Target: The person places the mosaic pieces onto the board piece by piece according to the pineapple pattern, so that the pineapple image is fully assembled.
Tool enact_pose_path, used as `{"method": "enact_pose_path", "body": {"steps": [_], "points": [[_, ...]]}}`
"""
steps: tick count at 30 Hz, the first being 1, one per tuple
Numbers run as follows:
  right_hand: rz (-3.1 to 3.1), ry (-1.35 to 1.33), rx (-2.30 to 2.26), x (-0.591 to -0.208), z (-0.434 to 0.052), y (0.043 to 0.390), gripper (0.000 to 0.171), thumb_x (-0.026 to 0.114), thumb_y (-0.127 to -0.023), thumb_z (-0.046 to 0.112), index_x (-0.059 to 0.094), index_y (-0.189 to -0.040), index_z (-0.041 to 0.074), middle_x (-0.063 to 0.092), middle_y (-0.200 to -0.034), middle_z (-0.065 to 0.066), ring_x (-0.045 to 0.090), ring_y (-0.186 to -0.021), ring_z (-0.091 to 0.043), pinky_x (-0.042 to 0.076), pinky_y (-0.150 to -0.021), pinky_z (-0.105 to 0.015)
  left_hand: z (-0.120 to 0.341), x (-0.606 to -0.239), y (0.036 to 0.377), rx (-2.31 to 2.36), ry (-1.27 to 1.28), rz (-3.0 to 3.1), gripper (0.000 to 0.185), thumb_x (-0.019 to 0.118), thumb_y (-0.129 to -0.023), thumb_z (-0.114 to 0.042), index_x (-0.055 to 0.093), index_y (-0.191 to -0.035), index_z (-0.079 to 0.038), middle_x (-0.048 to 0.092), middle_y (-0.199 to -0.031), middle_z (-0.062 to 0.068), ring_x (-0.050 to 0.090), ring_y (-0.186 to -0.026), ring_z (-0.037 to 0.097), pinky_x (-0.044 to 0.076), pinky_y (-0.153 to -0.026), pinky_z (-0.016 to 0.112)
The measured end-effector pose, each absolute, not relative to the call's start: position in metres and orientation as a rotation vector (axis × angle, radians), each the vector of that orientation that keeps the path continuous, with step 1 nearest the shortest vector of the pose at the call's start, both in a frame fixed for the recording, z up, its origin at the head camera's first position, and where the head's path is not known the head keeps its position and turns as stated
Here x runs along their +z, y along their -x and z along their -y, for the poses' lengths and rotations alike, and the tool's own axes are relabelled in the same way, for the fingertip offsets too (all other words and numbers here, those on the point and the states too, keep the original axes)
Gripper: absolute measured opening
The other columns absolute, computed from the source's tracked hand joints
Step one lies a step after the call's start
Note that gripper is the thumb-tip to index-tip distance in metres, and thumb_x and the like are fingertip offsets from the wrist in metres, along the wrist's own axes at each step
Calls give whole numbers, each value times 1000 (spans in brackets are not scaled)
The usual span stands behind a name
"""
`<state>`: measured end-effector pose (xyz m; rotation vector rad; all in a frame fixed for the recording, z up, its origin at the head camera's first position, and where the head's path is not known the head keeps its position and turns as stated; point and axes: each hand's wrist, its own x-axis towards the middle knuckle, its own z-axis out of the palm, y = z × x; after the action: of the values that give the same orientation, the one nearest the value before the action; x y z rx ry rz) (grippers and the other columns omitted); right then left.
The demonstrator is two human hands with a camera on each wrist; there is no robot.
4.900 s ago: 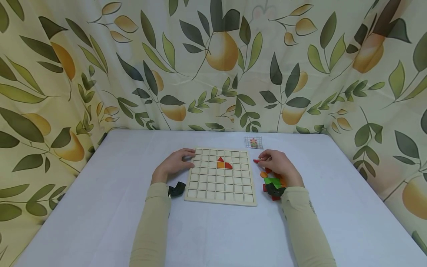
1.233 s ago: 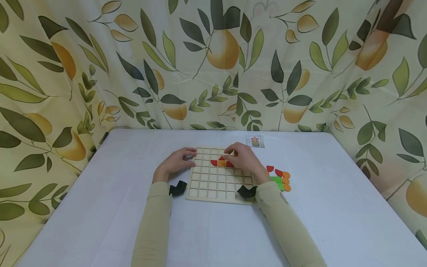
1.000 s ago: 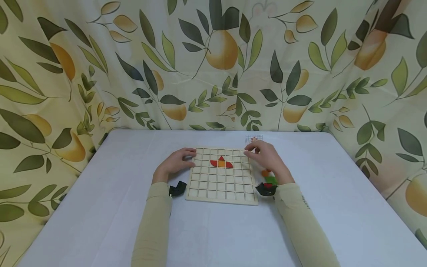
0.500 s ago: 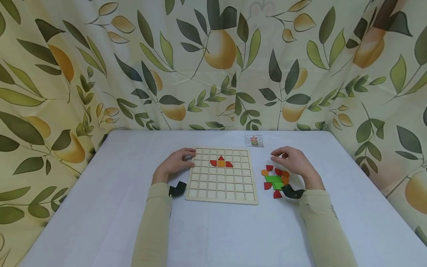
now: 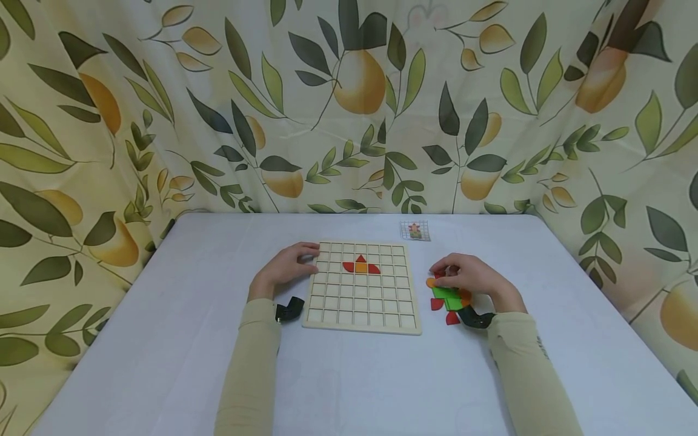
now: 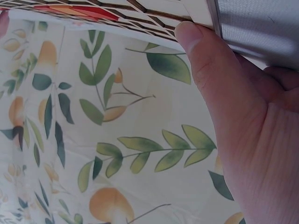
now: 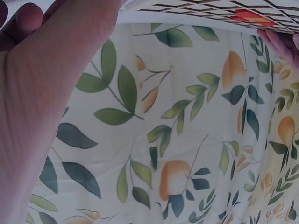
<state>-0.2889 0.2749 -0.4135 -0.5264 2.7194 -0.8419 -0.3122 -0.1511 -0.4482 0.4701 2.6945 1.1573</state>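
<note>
Leaf-print curtains back a white table [image 5: 163, 339]. Head view, centre frame: left hand [image 5: 286, 266] rests flat-fingered on the grid board [image 5: 361, 306]; right hand [image 5: 473, 277] curls over loose coloured pieces [image 5: 444, 297], grip unclear. Left-wrist view, top: thumb [image 6: 205, 60] touches the board's edge. Right-wrist view: only palm shows.

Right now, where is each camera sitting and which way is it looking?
Head: up on the person's head, looking down at the grid board, both hands and sleeves.
Left wrist: under the left hand, whose thumb touches the board's edge; leafy curtain behind.
Right wrist: by the right hand, facing the curtain.
Shared: both wrist views show the board's red and orange pieces.
</note>
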Motion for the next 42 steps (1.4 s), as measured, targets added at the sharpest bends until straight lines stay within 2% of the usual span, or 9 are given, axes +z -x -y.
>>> {"method": "enact_pose_path", "body": {"steps": [4, 11, 14, 21, 34, 39, 42], "points": [[-2710, 550, -839, -414, -272, 288, 31, 70, -80, 32, 65, -107, 17, 60, -95, -1, 49, -84, -19, 46, -69, -28, 151, -446, 312, 1159, -469, -2691, 46, 67, -83, -27, 57, -126, -14, 43, -140, -7, 29, -137, 18, 25, -113, 38], [-2740, 548, -843, -416, -268, 290, 26, 69, -81, 32, 67, -102, 17, 61, -98, 0, 50, -87, -19, 46, -73, -29, 152, -445, 313, 1161, -476, -2694, 46, 68, -83, -28, 57, -125, -13, 43, -140, -7, 30, -136, 18, 25, -113, 38], [-2762, 552, -847, -415, -267, 291, 23, 68, -83, 30, 68, -101, 17, 61, -97, -1, 50, -86, -19, 47, -71, -29, 152, -446, 314, 1162, -483, -2695, 46, 68, -83, -28, 57, -125, -13, 43, -140, -6, 30, -136, 18, 25, -113, 37], [-2769, 530, -814, -418, -269, 292, 30, 69, -81, 30, 66, -108, 16, 60, -99, -2, 49, -87, -19, 45, -72, -28, 151, -446, 313, 1162, -480, -2694, 46, 68, -82, -28, 57, -125, -13, 43, -140, -6, 30, -136, 18, 24, -113, 38], [-2809, 527, -761, -424, -267, 296, 29, 68, -82, 33, 66, -107, 18, 57, -98, -1, 47, -86, -18, 44, -70, -27, 151, -446, 312, 1167, -467, -2690, 48, 68, -82, -29, 57, -126, -13, 43, -140, -6, 29, -137, 18, 24, -113, 39], [-2833, 504, -755, -420, -259, 296, 29, 66, -84, 34, 65, -107, 17, 58, -91, -2, 49, -81, -19, 43, -65, -27, 151, -446, 311, 1165, -465, -2686, 47, 68, -82, -29, 57, -126, -13, 43, -140, -6, 29, -137, 19, 24, -113, 40], [-2834, 473, -791, -414, -250, 295, 28, 64, -85, 34, 65, -108, 18, 59, -94, -3, 48, -85, -21, 43, -65, -28, 151, -447, 312, 1157, -467, -2692, 47, 67, -83, -29, 57, -126, -14, 44, -140, -6, 29, -136, 19, 25, -113, 39]]}}
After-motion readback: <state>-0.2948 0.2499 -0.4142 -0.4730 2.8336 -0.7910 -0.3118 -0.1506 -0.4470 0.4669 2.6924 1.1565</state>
